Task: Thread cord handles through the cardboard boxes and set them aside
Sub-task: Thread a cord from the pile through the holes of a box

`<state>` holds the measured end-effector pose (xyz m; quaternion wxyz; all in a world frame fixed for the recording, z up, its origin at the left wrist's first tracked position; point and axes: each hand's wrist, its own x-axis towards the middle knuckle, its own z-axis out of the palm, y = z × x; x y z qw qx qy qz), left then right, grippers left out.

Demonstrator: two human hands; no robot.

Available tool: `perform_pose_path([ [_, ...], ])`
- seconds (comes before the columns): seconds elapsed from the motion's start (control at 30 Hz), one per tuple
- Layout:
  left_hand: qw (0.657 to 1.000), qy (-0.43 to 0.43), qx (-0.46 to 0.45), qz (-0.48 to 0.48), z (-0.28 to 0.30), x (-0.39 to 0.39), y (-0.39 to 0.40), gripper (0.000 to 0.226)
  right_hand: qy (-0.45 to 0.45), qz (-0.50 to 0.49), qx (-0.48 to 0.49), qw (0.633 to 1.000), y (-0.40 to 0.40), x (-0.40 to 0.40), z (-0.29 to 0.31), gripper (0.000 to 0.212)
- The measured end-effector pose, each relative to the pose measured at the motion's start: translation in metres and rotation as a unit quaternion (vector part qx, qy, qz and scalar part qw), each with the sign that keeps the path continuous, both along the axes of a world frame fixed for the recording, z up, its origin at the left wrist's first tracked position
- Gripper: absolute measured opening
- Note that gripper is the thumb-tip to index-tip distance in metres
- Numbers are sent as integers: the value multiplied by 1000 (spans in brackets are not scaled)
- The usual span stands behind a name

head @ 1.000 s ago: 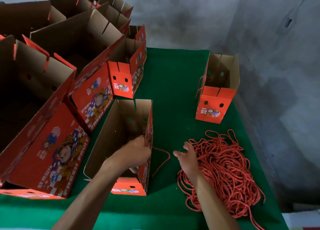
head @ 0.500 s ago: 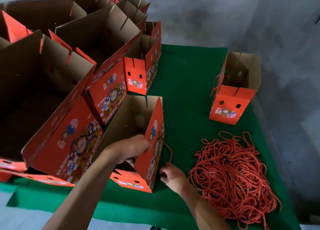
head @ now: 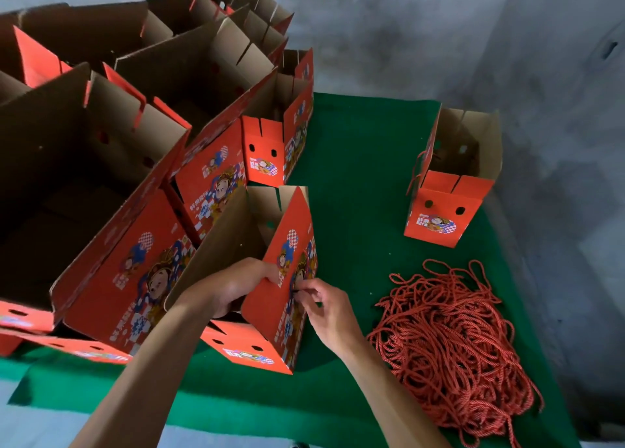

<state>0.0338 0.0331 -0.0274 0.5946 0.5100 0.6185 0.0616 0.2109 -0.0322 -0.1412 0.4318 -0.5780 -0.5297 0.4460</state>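
Cardboard box (head: 270, 272) standing open on green cloth (head: 358, 163) — left hand (head: 233, 285) gripping its side panel. Right hand (head: 326, 307) pinching at the panel's outer face; red cords (head: 449, 346) lying heaped nearby

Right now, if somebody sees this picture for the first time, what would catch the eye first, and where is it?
Probably the big tangled pile of red cords on the green table cover, at the right. Next, the two hands at the small open orange box in the near centre: the left hand grips its side wall, the right hand pinches at the printed outer face. Larger open boxes crowd the left.
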Motion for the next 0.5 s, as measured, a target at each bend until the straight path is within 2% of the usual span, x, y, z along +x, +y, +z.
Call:
perform_pose_path([
  [0.07,1000,-10,-3,6,0,1,-1,44,7,0,10,1000,-1,-1,4,15],
  [0.17,1000,-21,-2,13,-2,0,-2,46,32,5,-6,999,-4,-1,3,12],
  [0.33,1000,-23,-4,17,-5,1,-3,45,191,-40,-42,980,-7,-7,-7,8],
  [0.43,1000,-25,-4,18,-5,5,-4,53,238,-80,-46,967,-7,-13,-11,11],
  [0.5,999,-48,-22,14,-4,9,-7,67,249,-102,-54,962,-8,-16,-13,12],
])
